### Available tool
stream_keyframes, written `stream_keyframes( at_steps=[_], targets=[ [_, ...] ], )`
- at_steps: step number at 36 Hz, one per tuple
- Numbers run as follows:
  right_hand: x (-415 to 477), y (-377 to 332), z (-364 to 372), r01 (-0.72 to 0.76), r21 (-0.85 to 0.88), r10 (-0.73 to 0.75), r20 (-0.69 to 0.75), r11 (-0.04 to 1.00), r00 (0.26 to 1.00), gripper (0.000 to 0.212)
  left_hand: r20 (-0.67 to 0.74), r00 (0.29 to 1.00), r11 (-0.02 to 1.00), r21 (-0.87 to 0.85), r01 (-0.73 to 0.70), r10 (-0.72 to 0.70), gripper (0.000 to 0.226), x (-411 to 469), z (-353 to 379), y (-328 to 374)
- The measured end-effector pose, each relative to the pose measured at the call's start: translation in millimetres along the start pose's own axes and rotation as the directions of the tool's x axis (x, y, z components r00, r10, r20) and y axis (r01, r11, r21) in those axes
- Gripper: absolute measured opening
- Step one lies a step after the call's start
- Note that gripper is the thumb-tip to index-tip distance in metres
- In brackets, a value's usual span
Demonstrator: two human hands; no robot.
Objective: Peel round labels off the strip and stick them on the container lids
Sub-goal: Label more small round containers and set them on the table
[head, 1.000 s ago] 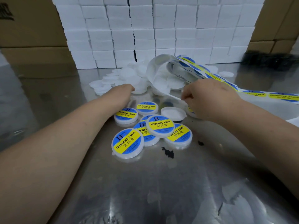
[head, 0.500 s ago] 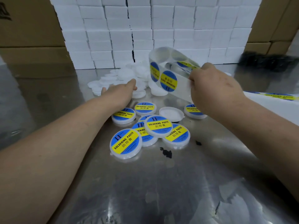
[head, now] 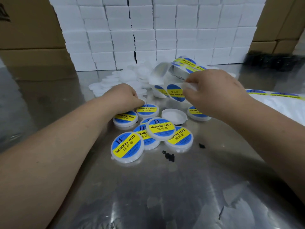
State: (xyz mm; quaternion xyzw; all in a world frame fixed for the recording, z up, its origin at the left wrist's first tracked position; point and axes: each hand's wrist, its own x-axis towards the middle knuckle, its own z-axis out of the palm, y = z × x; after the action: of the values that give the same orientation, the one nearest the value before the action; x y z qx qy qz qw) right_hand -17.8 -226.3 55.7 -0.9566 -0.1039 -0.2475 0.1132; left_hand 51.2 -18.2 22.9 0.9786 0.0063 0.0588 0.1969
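Across the shiny steel table [head: 165,195], in front of a wall of stacked white boxes [head: 165,30], a long white backing strip [head: 160,72] looped up at the far side and trailed off to the right. Just left of the loop lay a heap of unlabelled white plastic lids [head: 127,76]. Nearer, a cluster of labelled round lids [head: 160,128] overlapped one another.

The right hand [head: 214,95] pinched the strip between thumb and fingers above the table. A round blue-and-yellow label [head: 175,93] hung just left of its fingertips, seemingly part-lifted from the backing. The left hand [head: 123,96] had its fingers curled down at the near edge of the heap; whether they gripped a lid could not be told. One bare white plastic lid [head: 174,115] sat between the hands, just beside the cluster.

The step looked to be freeing this label. It would go best with the backing bent sharply away so the label's edge stood proud. The label should then be taken by its rim only, centred over a flat lid, and pressed from the middle outward to avoid wrinkles.
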Motion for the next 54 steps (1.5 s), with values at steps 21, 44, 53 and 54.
stream_keyframes(
  at_steps=[21,44,53,54],
  targets=[
    [8,5,8,-0.196,0.569,0.191,0.069,0.799,0.979,0.016,-0.454,0.888,0.804,-0.499,-0.324,0.076,0.034,-28,-2,40],
    [2,1,11,0.006,0.817,-0.046,0.026,0.576,0.999,0.046,-0.479,0.816,0.872,-0.183,-0.453,0.323,0.044,-61,11,54],
    [4,4,10,0.080,0.705,-0.089,-0.025,0.705,0.996,0.034,-0.435,0.839,0.884,-0.176,-0.434,0.325,0.037,-58,11,53],
    [3,3,10,0.094,0.686,-0.093,-0.039,0.722,0.995,0.031,-0.433,0.844,0.886,-0.183,-0.426,0.316,0.037,-57,12,53]
  ],
)
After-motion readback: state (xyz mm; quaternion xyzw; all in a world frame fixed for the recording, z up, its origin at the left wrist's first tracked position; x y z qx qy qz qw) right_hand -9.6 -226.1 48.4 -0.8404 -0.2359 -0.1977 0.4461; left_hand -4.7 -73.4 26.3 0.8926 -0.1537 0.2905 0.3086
